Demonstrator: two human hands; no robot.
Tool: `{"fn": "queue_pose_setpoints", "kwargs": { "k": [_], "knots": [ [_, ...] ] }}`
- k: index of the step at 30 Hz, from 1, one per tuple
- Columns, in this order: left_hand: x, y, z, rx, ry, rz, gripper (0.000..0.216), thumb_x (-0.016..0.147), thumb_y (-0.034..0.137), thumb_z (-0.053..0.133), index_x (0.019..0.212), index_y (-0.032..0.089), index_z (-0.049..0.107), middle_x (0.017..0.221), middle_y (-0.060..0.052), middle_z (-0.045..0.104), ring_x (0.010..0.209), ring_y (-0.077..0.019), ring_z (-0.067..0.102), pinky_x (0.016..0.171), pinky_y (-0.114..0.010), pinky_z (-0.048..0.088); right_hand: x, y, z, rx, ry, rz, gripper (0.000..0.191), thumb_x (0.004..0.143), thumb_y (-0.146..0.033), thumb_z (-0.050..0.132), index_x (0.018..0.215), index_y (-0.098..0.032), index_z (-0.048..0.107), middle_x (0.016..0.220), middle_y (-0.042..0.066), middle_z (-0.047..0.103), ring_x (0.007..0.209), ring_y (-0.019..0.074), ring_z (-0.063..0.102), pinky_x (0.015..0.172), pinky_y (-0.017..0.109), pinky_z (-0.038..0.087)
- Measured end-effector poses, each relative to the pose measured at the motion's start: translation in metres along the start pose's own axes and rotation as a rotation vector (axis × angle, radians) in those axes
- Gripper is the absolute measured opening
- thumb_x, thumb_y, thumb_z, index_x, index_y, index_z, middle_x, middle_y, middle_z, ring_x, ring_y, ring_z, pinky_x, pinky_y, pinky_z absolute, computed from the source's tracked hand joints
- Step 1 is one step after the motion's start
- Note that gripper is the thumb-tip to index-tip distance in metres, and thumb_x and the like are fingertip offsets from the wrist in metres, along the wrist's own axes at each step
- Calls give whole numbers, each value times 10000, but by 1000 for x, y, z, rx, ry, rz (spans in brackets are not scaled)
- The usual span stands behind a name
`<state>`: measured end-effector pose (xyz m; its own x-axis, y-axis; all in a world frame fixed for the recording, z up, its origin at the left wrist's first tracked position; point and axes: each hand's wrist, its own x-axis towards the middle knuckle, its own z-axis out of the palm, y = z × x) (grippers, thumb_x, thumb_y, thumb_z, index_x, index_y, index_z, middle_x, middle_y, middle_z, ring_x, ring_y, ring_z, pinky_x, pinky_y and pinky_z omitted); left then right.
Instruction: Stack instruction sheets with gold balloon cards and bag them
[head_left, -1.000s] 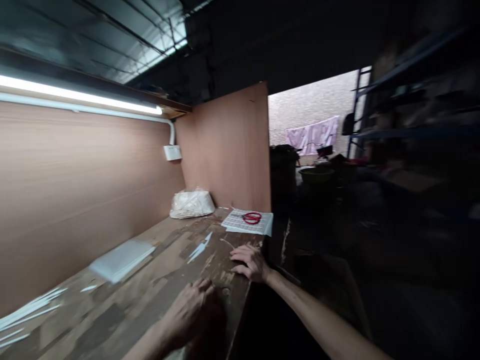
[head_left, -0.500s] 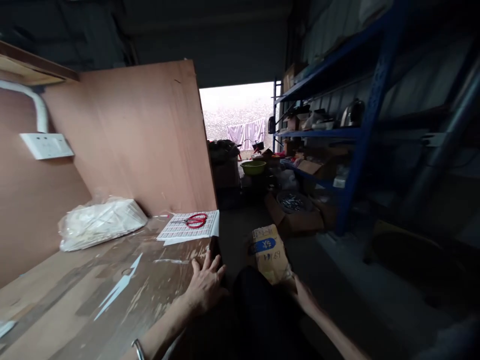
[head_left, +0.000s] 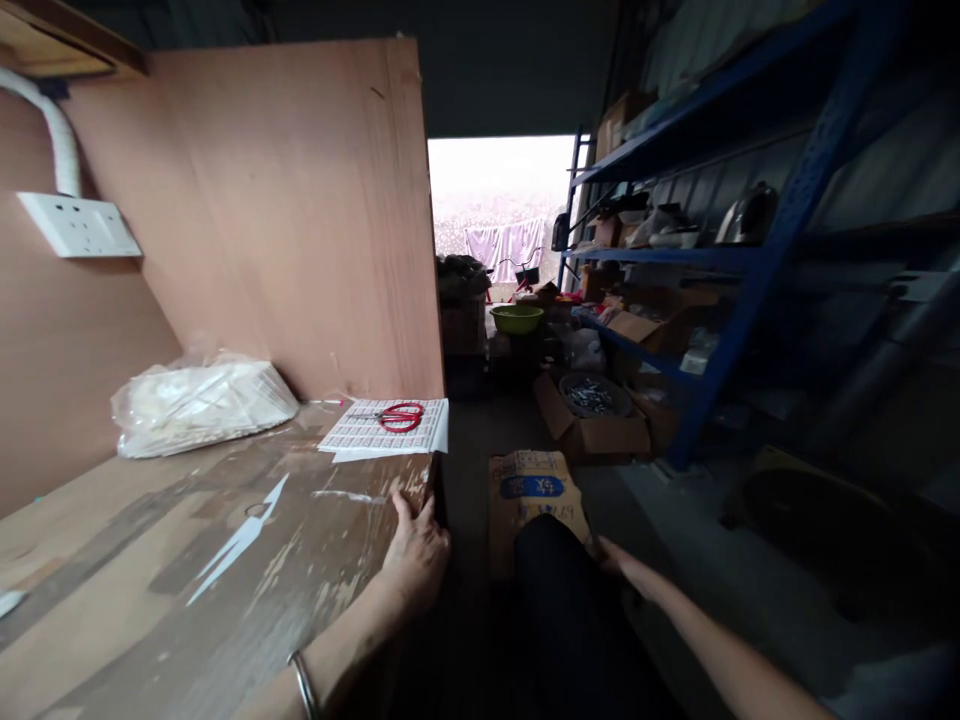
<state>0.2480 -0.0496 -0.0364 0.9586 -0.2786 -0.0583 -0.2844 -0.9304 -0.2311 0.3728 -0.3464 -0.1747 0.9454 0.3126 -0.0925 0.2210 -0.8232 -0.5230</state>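
Observation:
My left hand (head_left: 417, 548) is on the right edge of the brown worktable (head_left: 352, 520), its fingers curled over the edge. A silver bracelet circles the left wrist. Down by my leg, my right hand (head_left: 616, 556) is closed at the right side of a cardboard box (head_left: 541, 487) that has a blue label and handwriting. Its fingertips are partly hidden in shadow. My dark-clothed knee covers the near part of the box. Just beyond my left hand, red-handled scissors (head_left: 401, 417) rest on printed sheets of small labels (head_left: 349, 433).
A plastic bag of white pieces (head_left: 206, 405) lies at the back of the table by a wooden partition (head_left: 300, 220). On the floor ahead stands an open carton (head_left: 615, 435) with a basin of small metal parts (head_left: 590, 395). Blue shelving (head_left: 787, 230) lines the right; a green basin (head_left: 516, 318) is farther back.
My left hand has gone from lying spread on the tabletop to curling over its edge. The box has turned straighter, with my right hand still at its side. The view has shifted slightly.

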Motion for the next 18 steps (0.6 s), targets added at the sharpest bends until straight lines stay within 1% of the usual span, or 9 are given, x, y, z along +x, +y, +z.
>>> {"fn": "queue_pose_setpoints", "kwargs": {
  "k": [2, 4, 7, 9, 11, 14, 16, 17, 18],
  "knots": [
    [-1, 1, 0, -8, -14, -11, 316, 686, 155, 410, 919, 16, 572, 923, -245, 542, 1123, -378, 255, 780, -692, -22, 21, -11, -35, -8, -105, 56, 191, 780, -197, 470, 932, -93, 519, 786, 37, 562, 657, 90, 536, 609, 254, 459],
    [0, 2, 1, -13, -28, -26, 308, 707, 153, 397, 913, 9, 577, 955, -257, 529, 1130, -371, 253, 790, -690, -9, 47, -29, -75, -22, -139, 92, 276, 760, -212, 496, 1007, -90, 486, 729, 32, 564, 591, 96, 533, 564, 262, 456],
    [3, 1, 4, -11, -37, -48, 300, 745, 145, 365, 918, 19, 576, 1021, -257, 500, 1151, -338, 244, 813, -680, 22, 80, -62, -123, -13, -37, 15, 374, 751, -229, 498, 1086, -76, 431, 844, 66, 566, 729, 134, 544, 683, 305, 438],
    [4, 0, 6, -3, -49, -59, 305, 768, 155, 346, 940, 34, 568, 1064, -250, 476, 1167, -316, 229, 825, -671, 31, 90, -80, -134, 18, -3, -86, 374, 758, -244, 485, 1088, -77, 432, 881, 73, 566, 802, 137, 535, 761, 315, 408],
    [5, 0, 7, -24, -51, -77, 324, 790, 185, 322, 977, 58, 553, 1127, -234, 431, 1178, -297, 219, 850, -649, 18, 90, -91, -124, 52, -42, -175, 346, 758, -240, 475, 1066, -83, 459, 841, 60, 583, 778, 125, 543, 752, 301, 412],
    [7, 3, 5, -66, -57, -112, 365, 786, 169, 282, 1072, 130, 505, 1268, -174, 237, 1201, -268, 153, 896, -597, 25, 75, -87, -84, 61, -122, -234, 304, 691, -215, 520, 977, -112, 541, 782, 53, 603, 739, 136, 556, 696, 272, 428],
    [10, 6, 3, -15, -55, -210, 453, 738, 79, 268, 1130, 188, 466, 1295, -126, 136, 1204, -248, 108, 930, -540, 90, 63, -74, -55, 47, -143, -216, 314, 635, -161, 526, 942, -123, 575, 811, 68, 606, 754, 169, 559, 667, 254, 433],
    [11, 7, 3, 29, -47, -289, 510, 699, 47, 281, 1159, 203, 437, 1296, -115, 119, 1200, -247, 95, 939, -507, 134, 57, -65, -44, 37, -150, -207, 304, 610, -147, 525, 905, -126, 596, 846, 80, 602, 787, 196, 556, 674, 264, 434],
    [12, 5, 3, 69, -32, -377, 550, 671, 40, 302, 1186, 202, 401, 1295, -115, 122, 1194, -253, 95, 940, -478, 174, 52, -55, -35, 35, -145, -190, 341, 618, -153, 511, 950, -130, 584, 944, 96, 576, 873, 215, 531, 725, 276, 425]
  ]
}}
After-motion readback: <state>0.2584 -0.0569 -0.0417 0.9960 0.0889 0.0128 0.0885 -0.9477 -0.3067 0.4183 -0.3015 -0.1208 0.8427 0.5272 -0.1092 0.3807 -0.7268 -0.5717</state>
